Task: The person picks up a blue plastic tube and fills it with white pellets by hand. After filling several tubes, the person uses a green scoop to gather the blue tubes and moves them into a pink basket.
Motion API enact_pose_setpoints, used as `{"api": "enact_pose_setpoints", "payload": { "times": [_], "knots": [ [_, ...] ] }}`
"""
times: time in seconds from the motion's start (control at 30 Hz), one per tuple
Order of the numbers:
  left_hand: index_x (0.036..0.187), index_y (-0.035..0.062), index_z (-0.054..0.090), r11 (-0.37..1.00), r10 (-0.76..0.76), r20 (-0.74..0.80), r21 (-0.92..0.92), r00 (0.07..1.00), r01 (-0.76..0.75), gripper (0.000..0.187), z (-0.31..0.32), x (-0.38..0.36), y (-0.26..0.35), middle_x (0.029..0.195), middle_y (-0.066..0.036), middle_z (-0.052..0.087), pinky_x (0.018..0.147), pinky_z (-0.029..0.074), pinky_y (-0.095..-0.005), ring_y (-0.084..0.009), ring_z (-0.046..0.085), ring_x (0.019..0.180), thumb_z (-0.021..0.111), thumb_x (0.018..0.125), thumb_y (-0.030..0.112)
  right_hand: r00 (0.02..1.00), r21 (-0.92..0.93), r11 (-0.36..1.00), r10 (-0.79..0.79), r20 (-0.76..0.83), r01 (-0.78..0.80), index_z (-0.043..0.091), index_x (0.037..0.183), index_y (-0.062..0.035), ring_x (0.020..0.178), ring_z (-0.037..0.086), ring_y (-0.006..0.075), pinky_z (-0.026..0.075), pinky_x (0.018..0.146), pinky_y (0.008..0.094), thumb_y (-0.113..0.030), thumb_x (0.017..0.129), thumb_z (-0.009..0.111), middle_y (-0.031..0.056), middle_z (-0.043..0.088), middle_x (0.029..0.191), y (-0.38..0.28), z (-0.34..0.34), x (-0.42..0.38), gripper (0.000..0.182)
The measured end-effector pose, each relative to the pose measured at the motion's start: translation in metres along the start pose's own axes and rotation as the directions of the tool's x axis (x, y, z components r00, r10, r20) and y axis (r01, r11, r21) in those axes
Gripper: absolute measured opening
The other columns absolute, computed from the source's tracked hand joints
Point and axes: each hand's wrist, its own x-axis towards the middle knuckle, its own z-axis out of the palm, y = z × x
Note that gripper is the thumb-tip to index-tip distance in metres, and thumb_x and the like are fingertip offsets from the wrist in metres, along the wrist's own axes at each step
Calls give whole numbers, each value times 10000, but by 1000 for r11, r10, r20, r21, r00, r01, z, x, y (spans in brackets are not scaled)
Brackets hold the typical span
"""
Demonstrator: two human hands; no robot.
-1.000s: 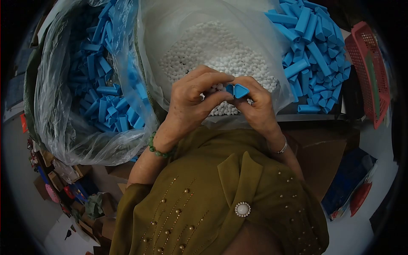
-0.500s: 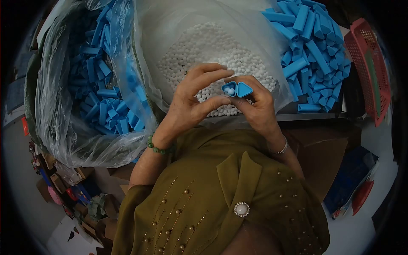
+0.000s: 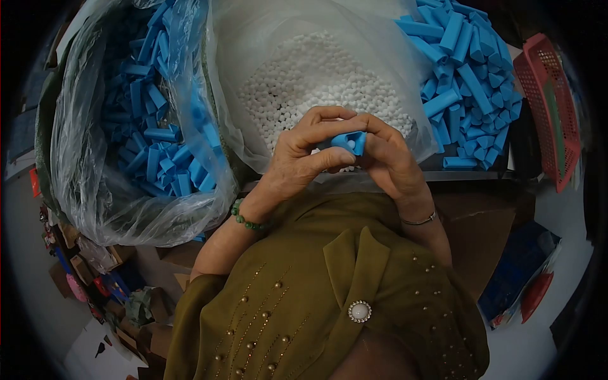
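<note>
Both hands are on a small blue triangular tube [image 3: 339, 143] with a hinged cap, held over the white balls. My left hand [image 3: 297, 149] pinches the tube between thumb and fingers. The fingers of my right hand [image 3: 394, 155] are at its cap side, partly hidden. The cap stands partly raised, and something white shows in the opening. Behind and below the hands, many small white balls [image 3: 316, 73] lie in a clear plastic bag [image 3: 244, 38].
On the left, a plastic-lined sack [image 3: 82, 209] holds many blue tubes [image 3: 155, 136]. More blue triangular tubes [image 3: 472, 82] are heaped at the right. A pink perforated basket [image 3: 551, 114] stands beyond them. A cardboard box [image 3: 475, 234] sits below the table edge.
My left hand has moved right and closed on the blue tube. Its cap, laid wide open before, is now tilted up over the tube, and my right fingers have curled in.
</note>
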Motion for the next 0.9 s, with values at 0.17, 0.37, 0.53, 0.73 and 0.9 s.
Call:
{"api": "enact_pose_setpoints", "payload": {
  "times": [0.17, 0.37, 0.53, 0.73, 0.9],
  "knots": [
    [1189, 98, 675, 935, 264, -49, 257, 963, -244, 377, 6, 3, -4, 1218, -80, 563, 846, 510, -281, -179, 564, 1064, 733, 817, 108, 997, -107, 994, -7, -71, -1, 556, 1110, 14, 865, 577, 96, 503, 771, 258, -153, 949, 527, 43, 586, 964, -8, 14, 2, 234],
    [1187, 53, 668, 872, 336, -117, 413, 935, -262, 366, 18, 3, 6, 1216, -94, 600, 877, 486, -290, -189, 555, 1105, 715, 824, 78, 993, -253, 967, -51, -102, 23, 557, 1110, 6, 816, 506, 42, 438, 723, 208, -151, 966, 511, -6, 548, 903, -12, 16, 4, 218],
    [1263, 73, 608, 846, 301, -123, 491, 946, -206, 472, 21, 9, 6, 1268, -135, 543, 910, 483, -339, -236, 571, 1103, 718, 804, 58, 971, -309, 935, -217, -102, 176, 542, 1133, 9, 832, 545, 53, 475, 720, 218, -149, 987, 504, 38, 600, 997, -8, 16, 1, 218],
    [1386, 25, 461, 905, 286, -134, 362, 949, -222, 579, 2, 8, 17, 1363, -126, 467, 999, 429, -380, -246, 544, 1162, 668, 847, 69, 761, -465, 704, -642, -93, 537, 517, 1157, 47, 778, 634, 236, 541, 734, 361, -153, 1006, 444, 259, 591, 1157, -58, 0, -38, 261],
    [1228, -3, 599, 897, 263, -150, 402, 953, -184, 381, -12, -2, 11, 1211, -109, 556, 913, 476, -326, -224, 589, 1062, 631, 848, -13, 215, -925, 161, -972, -89, 345, 577, 1119, 14, 841, 647, 192, 538, 776, 317, -111, 972, 521, 156, 629, 1149, -138, -52, -54, 201]
  ]
}}
